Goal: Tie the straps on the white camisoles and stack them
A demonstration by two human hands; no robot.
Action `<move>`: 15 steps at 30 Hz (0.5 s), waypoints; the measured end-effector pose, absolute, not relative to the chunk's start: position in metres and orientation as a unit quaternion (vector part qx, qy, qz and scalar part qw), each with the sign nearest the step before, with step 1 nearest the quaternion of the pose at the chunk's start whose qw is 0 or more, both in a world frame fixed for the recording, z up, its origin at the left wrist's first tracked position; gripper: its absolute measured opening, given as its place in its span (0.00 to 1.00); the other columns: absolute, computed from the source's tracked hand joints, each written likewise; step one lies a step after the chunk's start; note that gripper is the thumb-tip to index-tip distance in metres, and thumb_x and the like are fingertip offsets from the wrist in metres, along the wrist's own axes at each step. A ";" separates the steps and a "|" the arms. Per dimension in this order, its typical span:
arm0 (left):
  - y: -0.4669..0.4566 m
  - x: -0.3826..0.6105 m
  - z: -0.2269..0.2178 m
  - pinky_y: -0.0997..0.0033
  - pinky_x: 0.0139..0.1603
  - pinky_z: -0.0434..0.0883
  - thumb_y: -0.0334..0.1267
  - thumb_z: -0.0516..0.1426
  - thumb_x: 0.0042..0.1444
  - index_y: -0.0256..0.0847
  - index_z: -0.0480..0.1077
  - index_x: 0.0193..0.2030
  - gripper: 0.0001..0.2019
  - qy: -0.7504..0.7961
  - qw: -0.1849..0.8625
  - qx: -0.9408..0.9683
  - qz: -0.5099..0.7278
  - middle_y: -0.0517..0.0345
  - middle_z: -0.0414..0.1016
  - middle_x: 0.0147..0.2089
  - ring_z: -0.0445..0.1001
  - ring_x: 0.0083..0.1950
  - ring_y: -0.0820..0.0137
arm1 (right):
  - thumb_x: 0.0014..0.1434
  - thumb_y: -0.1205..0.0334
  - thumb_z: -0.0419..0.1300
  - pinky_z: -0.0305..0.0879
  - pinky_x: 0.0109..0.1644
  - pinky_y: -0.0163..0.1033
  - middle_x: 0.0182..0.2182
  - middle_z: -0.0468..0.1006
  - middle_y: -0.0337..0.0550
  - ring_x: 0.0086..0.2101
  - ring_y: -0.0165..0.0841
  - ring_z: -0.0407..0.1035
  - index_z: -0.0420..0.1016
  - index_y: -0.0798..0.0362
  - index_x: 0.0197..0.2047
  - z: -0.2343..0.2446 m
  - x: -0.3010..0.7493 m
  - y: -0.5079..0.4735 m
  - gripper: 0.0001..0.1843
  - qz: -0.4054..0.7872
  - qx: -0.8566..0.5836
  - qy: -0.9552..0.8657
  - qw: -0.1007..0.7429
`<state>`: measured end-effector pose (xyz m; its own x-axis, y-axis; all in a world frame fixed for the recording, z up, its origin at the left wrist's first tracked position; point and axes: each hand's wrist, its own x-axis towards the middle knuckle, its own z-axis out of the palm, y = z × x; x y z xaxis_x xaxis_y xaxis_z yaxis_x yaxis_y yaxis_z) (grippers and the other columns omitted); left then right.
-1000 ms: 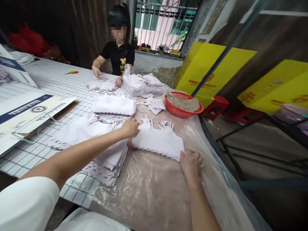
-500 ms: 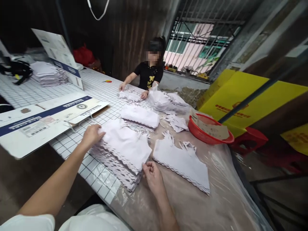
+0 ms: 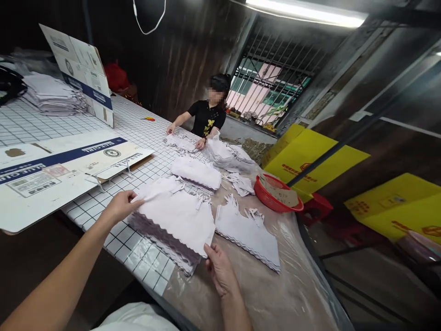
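My left hand (image 3: 121,205) pinches the left edge of a white scalloped fabric piece (image 3: 179,216). The right corner of the same piece is between the thumb and fingers of my right hand (image 3: 218,269). Its front edge is lifted a little above a thick stack of similar pieces (image 3: 161,246), whose wavy edges show below. To the right lies another stack of white fabric pieces (image 3: 246,234) with loose strips at its top. Behind my stack sits a folded white pile (image 3: 196,172).
A person (image 3: 208,115) across the table handles white fabric. Printed cardboard (image 3: 69,165) lies on the left, with an upright panel (image 3: 82,78) behind it. A red basket (image 3: 272,200) stands on the right. Yellow boxes (image 3: 310,161) are beyond the table's edge.
The top fabric piece is now raised and pulled flatter between my two hands. My view has tilted up and turned slightly right.
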<state>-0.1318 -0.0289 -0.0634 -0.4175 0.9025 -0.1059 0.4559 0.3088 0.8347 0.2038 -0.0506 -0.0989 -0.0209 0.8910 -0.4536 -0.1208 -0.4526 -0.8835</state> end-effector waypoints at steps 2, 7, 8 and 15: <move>-0.044 -0.135 -0.072 0.73 0.27 0.60 0.55 0.65 0.38 0.42 0.62 0.22 0.21 0.706 0.374 0.439 0.412 0.63 0.65 0.22 0.64 0.26 0.71 | 0.32 0.44 0.77 0.56 0.22 0.28 0.22 0.70 0.31 0.20 0.23 0.61 0.68 0.52 0.30 -0.103 0.203 -0.061 0.30 0.665 -0.565 -0.286 0.396; -0.060 -0.134 -0.089 0.73 0.34 0.71 0.61 0.70 0.26 0.40 0.70 0.28 0.30 0.651 0.523 0.347 0.427 0.56 0.75 0.34 0.73 0.37 0.66 | 0.30 0.45 0.78 0.54 0.22 0.26 0.25 0.74 0.33 0.22 0.22 0.63 0.72 0.54 0.35 -0.119 0.191 -0.073 0.33 0.674 -0.567 -0.255 0.399; -0.060 -0.134 -0.092 0.73 0.34 0.72 0.60 0.71 0.24 0.40 0.72 0.30 0.31 0.653 0.531 0.330 0.429 0.55 0.77 0.36 0.74 0.38 0.66 | 0.30 0.45 0.78 0.52 0.21 0.26 0.24 0.73 0.33 0.21 0.22 0.62 0.72 0.54 0.34 -0.121 0.190 -0.073 0.32 0.667 -0.570 -0.262 0.402; -0.052 -0.139 -0.108 0.79 0.29 0.72 0.53 0.73 0.26 0.39 0.75 0.30 0.26 0.657 0.536 0.259 0.462 0.61 0.76 0.30 0.71 0.31 0.74 | 0.37 0.39 0.72 0.50 0.24 0.30 0.21 0.69 0.32 0.23 0.25 0.61 0.65 0.52 0.27 -0.122 0.191 -0.072 0.29 0.568 -0.589 -0.343 0.461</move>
